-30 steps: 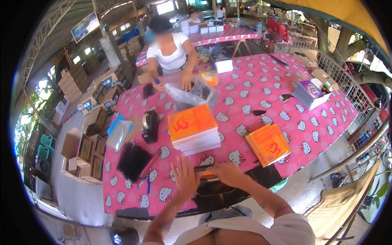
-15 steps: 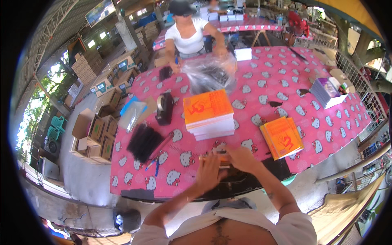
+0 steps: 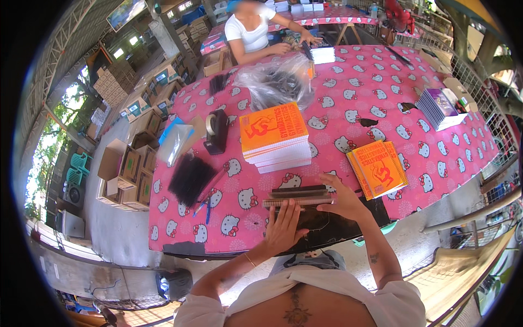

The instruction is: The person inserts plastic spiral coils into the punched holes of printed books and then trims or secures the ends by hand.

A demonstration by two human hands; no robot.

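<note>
At the near table edge lies a long, narrow brown-and-dark object [image 3: 297, 200] that looks like a notebook seen edge-on; its exact kind is unclear. My left hand [image 3: 282, 226] rests its straight fingers on the near side, thumb spread away. Around the right end, my right hand [image 3: 346, 201] has its thumb in front and fingers behind. Just beyond stands a tall stack of orange-covered notebooks [image 3: 275, 136]. To the right sits a smaller pile of orange spiral notebooks [image 3: 377, 169]. A bundle of thin black coils or strips [image 3: 190, 180] lies left, near blue pens [image 3: 208, 210].
A black tape dispenser [image 3: 216, 132] and clear plastic sleeves [image 3: 177, 143] lie at left. Behind the stack is a clear plastic bag [image 3: 275, 82] with dark contents. Across the table a person [image 3: 250, 32] handles books. Purple-covered books [image 3: 441, 109] stand far right; cardboard boxes [image 3: 128, 169] fill the left floor.
My hands have spread apart, showing the narrow object, where orange showed between them before. The co-worker has let go of the plastic bag and now reaches to the books at the far edge.
</note>
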